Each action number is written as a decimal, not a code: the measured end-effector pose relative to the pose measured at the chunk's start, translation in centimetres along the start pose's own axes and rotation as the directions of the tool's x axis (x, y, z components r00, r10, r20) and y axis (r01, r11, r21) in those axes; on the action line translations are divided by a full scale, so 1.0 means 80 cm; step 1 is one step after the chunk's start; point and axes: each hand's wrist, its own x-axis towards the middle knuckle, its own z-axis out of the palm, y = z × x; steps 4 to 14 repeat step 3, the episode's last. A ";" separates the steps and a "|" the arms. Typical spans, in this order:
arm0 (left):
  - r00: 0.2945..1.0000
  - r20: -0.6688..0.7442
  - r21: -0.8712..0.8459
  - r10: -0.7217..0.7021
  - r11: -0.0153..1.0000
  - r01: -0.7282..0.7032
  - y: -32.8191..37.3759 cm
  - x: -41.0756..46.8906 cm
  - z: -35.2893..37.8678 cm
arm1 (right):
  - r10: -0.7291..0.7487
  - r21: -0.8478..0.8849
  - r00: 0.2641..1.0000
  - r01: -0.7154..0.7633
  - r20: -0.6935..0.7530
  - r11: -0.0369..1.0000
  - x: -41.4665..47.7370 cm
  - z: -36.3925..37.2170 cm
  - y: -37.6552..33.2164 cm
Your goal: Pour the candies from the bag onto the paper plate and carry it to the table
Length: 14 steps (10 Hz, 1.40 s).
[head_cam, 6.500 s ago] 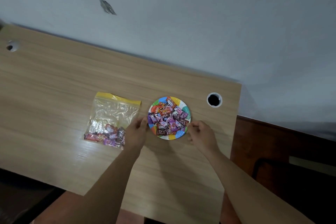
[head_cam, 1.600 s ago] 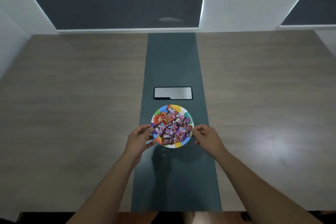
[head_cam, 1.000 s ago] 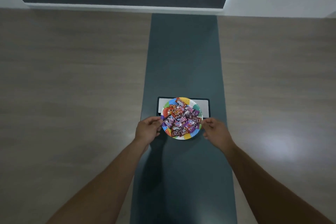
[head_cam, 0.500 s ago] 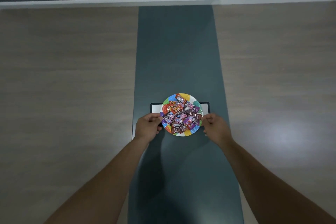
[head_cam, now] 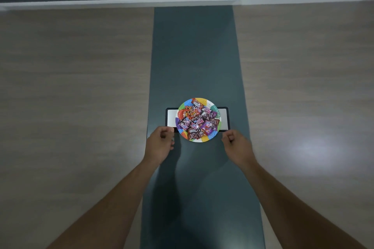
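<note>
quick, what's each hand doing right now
left hand: closed, fingers curled, holding nothing, beside the colourful round paper plate
right hand: closed, fingers curled, holding nothing

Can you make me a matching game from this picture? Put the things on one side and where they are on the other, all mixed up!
Things
1. candies
2. paper plate
3. white panel
4. left hand

Places
A. set into the green strip, partly hidden under the plate
B. just beside the plate's left edge, fingers curled, holding nothing
C. heaped on the plate
D. lying on the green strip, over the panel

Pairs: 1-C, 2-D, 3-A, 4-B
</note>
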 end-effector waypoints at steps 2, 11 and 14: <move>0.877 0.057 0.466 0.478 0.764 -0.447 -0.072 -0.080 0.013 | -0.230 -0.301 0.970 0.195 -0.082 0.933 -0.090 0.032 0.045; 0.871 0.140 0.642 0.471 0.626 -0.442 -0.114 -0.107 0.028 | -0.305 -0.429 0.952 0.280 0.011 0.859 -0.112 0.055 0.072; 0.871 0.140 0.642 0.471 0.626 -0.442 -0.114 -0.107 0.028 | -0.305 -0.429 0.952 0.280 0.011 0.859 -0.112 0.055 0.072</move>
